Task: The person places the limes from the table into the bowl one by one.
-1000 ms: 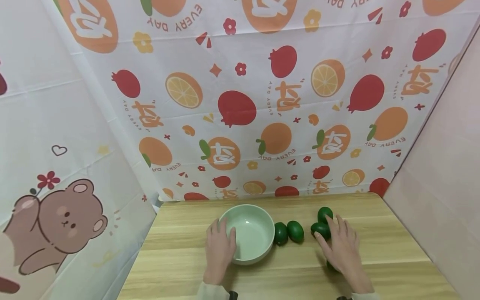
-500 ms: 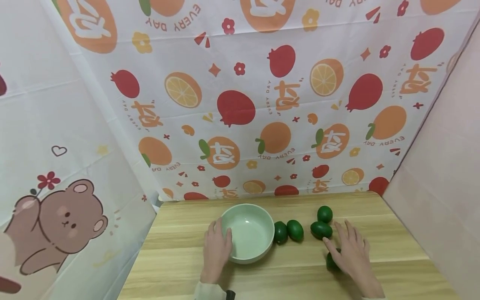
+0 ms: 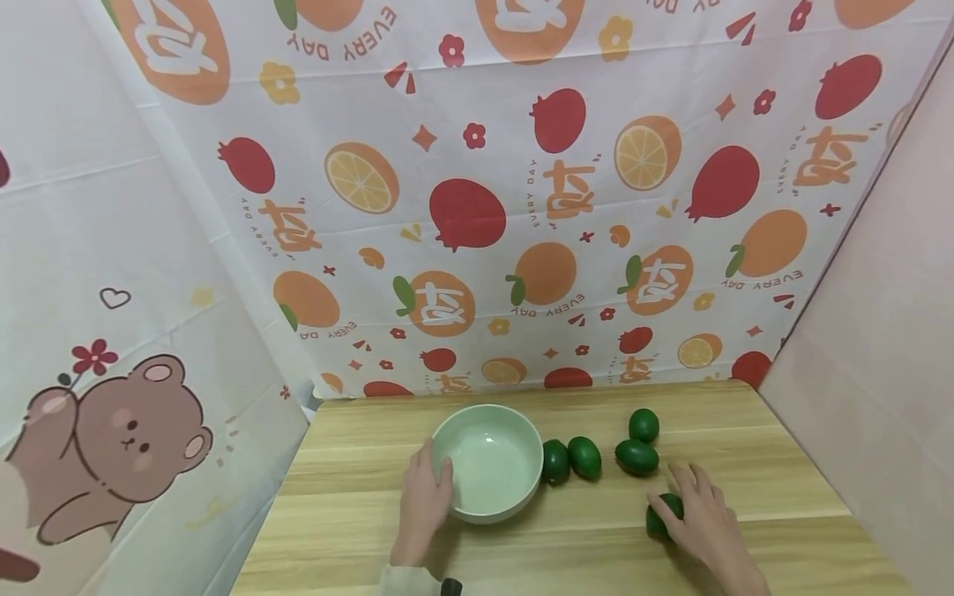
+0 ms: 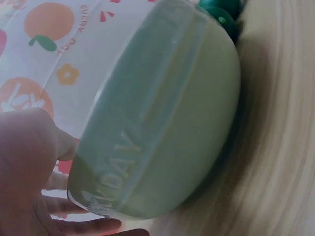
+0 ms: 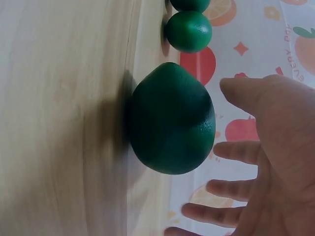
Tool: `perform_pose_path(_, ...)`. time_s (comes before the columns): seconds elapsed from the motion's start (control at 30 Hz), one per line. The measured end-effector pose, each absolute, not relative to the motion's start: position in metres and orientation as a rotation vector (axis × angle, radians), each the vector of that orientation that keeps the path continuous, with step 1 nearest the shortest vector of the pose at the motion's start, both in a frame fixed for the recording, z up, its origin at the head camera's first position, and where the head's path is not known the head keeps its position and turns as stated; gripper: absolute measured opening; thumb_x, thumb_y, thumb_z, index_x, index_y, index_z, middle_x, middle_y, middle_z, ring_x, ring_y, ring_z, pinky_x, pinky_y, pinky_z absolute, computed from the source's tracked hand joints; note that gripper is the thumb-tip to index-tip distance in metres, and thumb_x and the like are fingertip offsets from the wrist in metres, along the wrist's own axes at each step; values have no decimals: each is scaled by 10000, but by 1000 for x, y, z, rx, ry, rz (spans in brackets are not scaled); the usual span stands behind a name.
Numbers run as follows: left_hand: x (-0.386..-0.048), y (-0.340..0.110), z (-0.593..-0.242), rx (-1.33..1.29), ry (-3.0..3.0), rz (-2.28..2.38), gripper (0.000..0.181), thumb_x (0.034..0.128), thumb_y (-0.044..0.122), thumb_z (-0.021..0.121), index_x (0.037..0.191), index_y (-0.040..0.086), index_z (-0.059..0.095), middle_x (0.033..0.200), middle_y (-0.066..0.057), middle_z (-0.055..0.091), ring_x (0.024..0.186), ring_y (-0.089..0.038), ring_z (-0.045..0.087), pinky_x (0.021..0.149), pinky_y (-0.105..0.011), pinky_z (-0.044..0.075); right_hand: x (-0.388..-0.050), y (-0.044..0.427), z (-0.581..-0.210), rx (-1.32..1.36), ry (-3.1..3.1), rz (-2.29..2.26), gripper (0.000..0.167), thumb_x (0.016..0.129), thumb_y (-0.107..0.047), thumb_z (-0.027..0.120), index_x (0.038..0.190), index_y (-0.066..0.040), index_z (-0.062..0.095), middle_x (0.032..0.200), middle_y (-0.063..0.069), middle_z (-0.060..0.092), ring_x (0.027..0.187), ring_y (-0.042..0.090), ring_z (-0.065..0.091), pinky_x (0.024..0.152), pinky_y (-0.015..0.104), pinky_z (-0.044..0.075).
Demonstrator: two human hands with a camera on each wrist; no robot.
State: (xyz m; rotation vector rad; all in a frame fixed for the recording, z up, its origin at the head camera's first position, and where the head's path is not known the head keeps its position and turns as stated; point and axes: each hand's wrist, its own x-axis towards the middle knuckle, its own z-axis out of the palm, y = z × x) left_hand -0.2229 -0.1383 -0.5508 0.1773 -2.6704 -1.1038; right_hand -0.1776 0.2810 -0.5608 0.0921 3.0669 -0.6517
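Note:
A pale green bowl (image 3: 488, 463) stands on the wooden table. My left hand (image 3: 426, 497) is at its left side, thumb at the rim and fingers spread along the edge; the left wrist view shows this hand (image 4: 29, 172) beside the bowl's raised lettering. My right hand (image 3: 701, 517) reaches over a dark green lime (image 3: 663, 517) at the front right. In the right wrist view the spread fingers (image 5: 236, 189) stand beside that lime (image 5: 172, 118), a gap showing between them. In the head view the thumb partly covers the lime.
Two limes (image 3: 585, 458) lie side by side just right of the bowl. Farther right are another two, one lime (image 3: 644, 425) behind the other lime (image 3: 637, 457). A printed fruit cloth (image 3: 551, 273) hangs behind the table (image 3: 358, 463), with white sheets at the sides.
My right hand has moved right and toward me, from the paired limes to the front lime. My left hand has slid slightly left along the bowl. The limes have stayed in place.

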Motion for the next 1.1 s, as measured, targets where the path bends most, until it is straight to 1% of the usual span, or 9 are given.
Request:
perform_pose_path(0.23, -225, -141, -551, 192, -2650, -1225, 530, 1059, 204, 471, 1524, -30, 372, 1496, -321, 455, 1373, -517, 464, 1160, -671, 426, -176, 283, -564, 78, 3013, -668, 758, 970, -562, 593, 1475, -12, 464, 1510, 415, 341, 1273, 665, 423, 912, 778, 498)
perform_pose_path(0.4, -225, -145, -550, 172, -2618, -1306, 514, 1051, 152, 459, 1521, -39, 379, 1511, -311, 454, 1407, -506, 434, 1197, -666, 382, -174, 281, -565, 66, 3023, -677, 722, 960, -543, 620, 1443, -19, 505, 1480, 409, 387, 1258, 637, 470, 908, 756, 518)
perform_pose_path(0.53, -224, -149, -551, 222, -2609, -1438, 513, 1061, 149, 422, 1549, 7, 354, 1566, -272, 415, 1449, -482, 397, 1218, -653, 362, -174, 279, -565, 65, 3013, -679, 730, 955, -552, 624, 1436, -13, 514, 1467, 411, 404, 1260, 626, 478, 924, 750, 516)
perform_pose_path(0.6, -223, -151, -552, 242, -2606, -1495, 512, 1066, 149, 406, 1562, 37, 344, 1588, -255, 395, 1444, -482, 408, 1204, -650, 385, -174, 279, -564, 60, 3009, -676, 734, 951, -554, 631, 1433, -11, 518, 1457, 412, 415, 1253, 622, 487, 934, 745, 516)
perform_pose_path(0.7, -223, -154, -553, 249, -2591, -1564, 513, 1068, 149, 393, 1572, 74, 339, 1599, -244, 385, 1396, -496, 468, 1159, -647, 447, -175, 279, -565, 47, 3006, -668, 734, 945, -549, 645, 1426, -8, 525, 1428, 408, 445, 1215, 609, 523, 926, 727, 533)
perform_pose_path(0.83, -223, -156, -554, 247, -2575, -1621, 515, 1069, 154, 395, 1579, 111, 338, 1566, -279, 411, 1325, -497, 542, 1100, -621, 517, -175, 279, -566, 37, 2990, -643, 758, 934, -560, 654, 1429, -2, 519, 1372, 372, 509, 1154, 555, 589, 881, 678, 574)
perform_pose_path(0.97, -223, -158, -556, 235, -2549, -1663, 512, 1068, 145, 407, 1577, 123, 348, 1515, -334, 435, 1295, -515, 560, 1065, -601, 553, -175, 279, -566, 45, 2960, -642, 793, 921, -587, 656, 1439, -5, 507, 1349, 342, 534, 1133, 514, 618, 842, 641, 596)
perform_pose_path(1.1, -224, -159, -559, 232, -2509, -1714, 513, 1066, 130, 411, 1575, 128, 354, 1496, -350, 443, 1295, -539, 549, 1053, -587, 567, -174, 278, -567, 40, 2949, -692, 781, 924, -553, 672, 1445, 1, 495, 1354, 353, 521, 1128, 495, 626, 846, 622, 601)
